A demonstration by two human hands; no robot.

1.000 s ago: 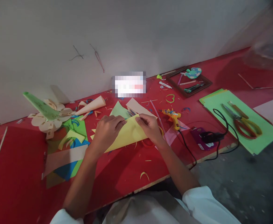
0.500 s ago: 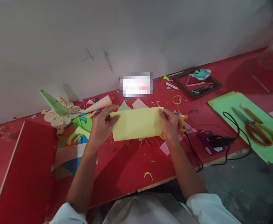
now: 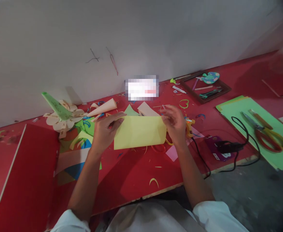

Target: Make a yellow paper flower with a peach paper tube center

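Between my two hands a yellow sheet of paper [image 3: 140, 132] is held up above the red table [image 3: 134, 170]. My left hand [image 3: 106, 130] pinches its upper left corner, thumb in front. At the upper right corner my right hand [image 3: 176, 122] grips the edge between thumb and fingers, with some fingers lifted away. Behind the sheet lie a green paper piece [image 3: 130, 110] and a cream paper piece [image 3: 147, 109], both partly covered. Red scissor handles [image 3: 159, 148] show below its lower edge. A yellow glue gun [image 3: 189, 125] lies beyond my right hand.
A paper flower with a green cone [image 3: 56, 108] and coloured scraps [image 3: 83, 141] lie left, near an upright red board [image 3: 27, 174]. At right are a purple box with a black plug [image 3: 219, 148], green sheets bearing scissors [image 3: 272, 138], and a wooden frame [image 3: 204, 100]. A pixelated bright rectangle [image 3: 141, 88] stands against the wall.
The yellow paper has turned slightly, its left side lower and its right side shifted left. My right hand has changed its hold, raising some fingers. My left hand stays on its corner.
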